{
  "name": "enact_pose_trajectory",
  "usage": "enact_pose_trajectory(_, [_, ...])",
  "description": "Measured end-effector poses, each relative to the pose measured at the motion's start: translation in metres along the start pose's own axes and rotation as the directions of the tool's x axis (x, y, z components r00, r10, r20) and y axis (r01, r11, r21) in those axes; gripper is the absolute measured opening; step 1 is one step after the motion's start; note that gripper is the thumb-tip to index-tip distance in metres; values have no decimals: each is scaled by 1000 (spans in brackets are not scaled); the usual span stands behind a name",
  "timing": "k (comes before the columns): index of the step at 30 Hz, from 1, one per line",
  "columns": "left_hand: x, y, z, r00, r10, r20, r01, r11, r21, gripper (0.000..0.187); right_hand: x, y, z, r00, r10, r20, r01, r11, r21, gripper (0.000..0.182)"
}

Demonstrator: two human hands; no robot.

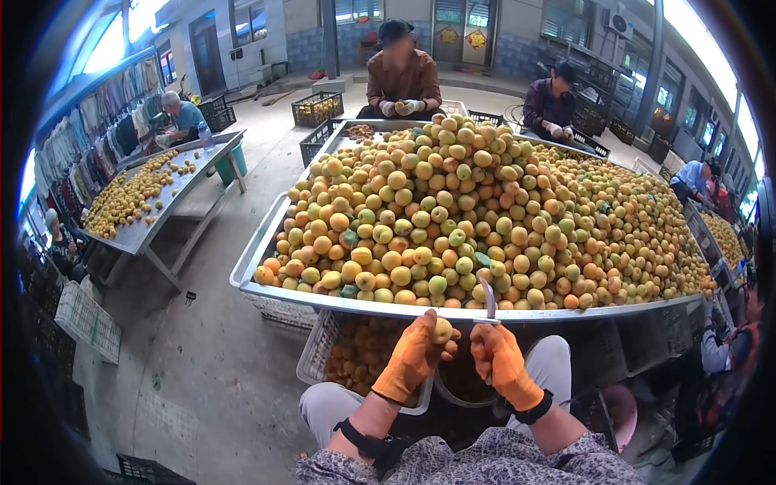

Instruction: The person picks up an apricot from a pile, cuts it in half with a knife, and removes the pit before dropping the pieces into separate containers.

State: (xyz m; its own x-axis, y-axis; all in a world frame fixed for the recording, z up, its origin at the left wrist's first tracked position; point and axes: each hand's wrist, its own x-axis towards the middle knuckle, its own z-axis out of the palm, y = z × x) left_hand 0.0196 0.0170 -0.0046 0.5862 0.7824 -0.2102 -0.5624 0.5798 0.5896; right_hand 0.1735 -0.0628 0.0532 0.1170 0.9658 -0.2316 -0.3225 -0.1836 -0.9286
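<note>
My left hand [415, 356], in an orange glove with dark fingertips, is closed around a yellow apricot [441, 330] just below the table's front edge. My right hand [504, 368], gloved the same way, is closed a short way to the right; what it holds, if anything, is hidden. Just above it, a curved pale strip [488, 295] rises at the table rim. A large heap of apricots [453, 218] covers the metal-rimmed table [356, 305] before me. Below the left hand, a white crate [315, 356] holds darker orange, split-looking fruit [364, 356].
Across the heap, a person in brown [404, 77] and another in dark purple [551, 101] handle fruit. A second table [190, 182] with apricots stands at left. Black crates [318, 109] and a pink basin [621, 416] are around. More people sit at far left and right.
</note>
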Motion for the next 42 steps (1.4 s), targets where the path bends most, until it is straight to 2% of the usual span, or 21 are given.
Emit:
enact_pose_trajectory(3, [-10, 6, 1, 1000, -9, -3, 9, 1000, -11, 34, -15, 15, 5, 998, 2, 68, -5, 999, 53, 35])
enact_pose_trajectory(7, [-12, 4, 7, 998, -11, -63, 10, 1000, -7, 36, -18, 18, 14, 976, -168, 136, 166, 986, 31, 53])
enact_pose_trajectory(9, [-16, 6, 11, 999, -14, 33, 8, 984, 176, 29, -11, 15, 14, 891, -421, 166, 394, 903, 173, 53])
enact_pose_trajectory(10, [-19, 5, 14, 999, -18, 34, 12, 985, 173, 29, -9, 8, 22, 863, -496, 102, 461, 853, 245, 49])
enact_pose_trajectory(12, [-28, 1, 24, 971, 180, 155, -237, 762, 603, 34, -4, -4, 30, 833, -546, 86, 512, 821, 253, 46])
enact_pose_trajectory(13, [-30, 0, 29, 972, 177, 152, -233, 766, 600, 34, -1, -7, 33, 798, -598, 74, 562, 784, 264, 45])
enact_pose_trajectory(15, [-31, -3, 39, 998, 18, -68, 14, 898, 439, 38, 3, -5, 34, 822, -567, 49, 516, 778, 359, 39])
enact_pose_trajectory(18, [-31, -7, 40, 996, 33, -86, 9, 896, 443, 44, 9, -4, 32, 825, -563, 51, 492, 759, 427, 38])
enact_pose_trajectory(21, [-27, -6, 34, 998, 5, -65, 22, 910, 413, 47, 1, -17, 31, 865, -498, 60, 453, 828, 330, 32])
enact_pose_trajectory(22, [-25, -5, 31, 998, -19, -62, 41, 927, 373, 49, -5, -26, 35, 938, -344, 37, 341, 937, 72, 29])
enact_pose_trajectory(23, [-25, -4, 30, 998, -17, -63, 39, 928, 371, 49, -9, -30, 37, 981, -193, -29, 185, 966, -182, 25])
enact_pose_trajectory(25, [-27, 7, 35, 989, 100, -105, -53, 924, 379, 52, -8, -15, 29, 990, -136, 41, 142, 953, -267, 20])
enact_pose_trajectory(26, [-32, 11, 39, 975, 176, -139, -93, 880, 466, 54, -12, -11, 28, 994, -97, 55, 108, 956, -272, 20])
enact_pose_trajectory(28, [-30, 13, 37, 973, 151, -176, -73, 920, 384, 54, -18, -1, 25, 996, -52, 69, 69, 959, -275, 20])
enact_pose_trajectory(30, [-25, 10, 31, 969, 101, -227, -34, 960, 279, 53, -18, 10, 22, 989, -105, 101, 134, 930, -344, 24])
enact_pose_trajectory(34, [-22, 3, 28, 971, 89, -224, -22, 957, 289, 49, -13, 20, 19, 970, -179, 166, 233, 876, -422, 26])
enact_pose_trajectory(36, [-24, 0, 30, 941, 315, -120, -235, 868, 437, 43, -12, 19, 21, 923, -322, 211, 382, 689, -616, 22])
enact_pose_trajectory(37, [-24, 0, 31, 941, 316, -121, -235, 869, 435, 43, -12, 21, 23, 923, -321, 213, 381, 688, -618, 22])
enact_pose_trajectory(39, [-25, 1, 32, 950, 150, -274, -72, 958, 276, 37, -11, 29, 28, 861, -478, 176, 432, 501, -750, 17])
enact_pose_trajectory(40, [-24, -1, 31, 950, 149, -274, -72, 959, 275, 37, -9, 35, 28, 861, -477, 176, 431, 500, -751, 17])
enact_pose_trajectory(42, [-20, -8, 28, 929, 213, -302, -138, 958, 251, 34, -4, 48, 26, 797, -580, 172, 453, 384, -805, 16])
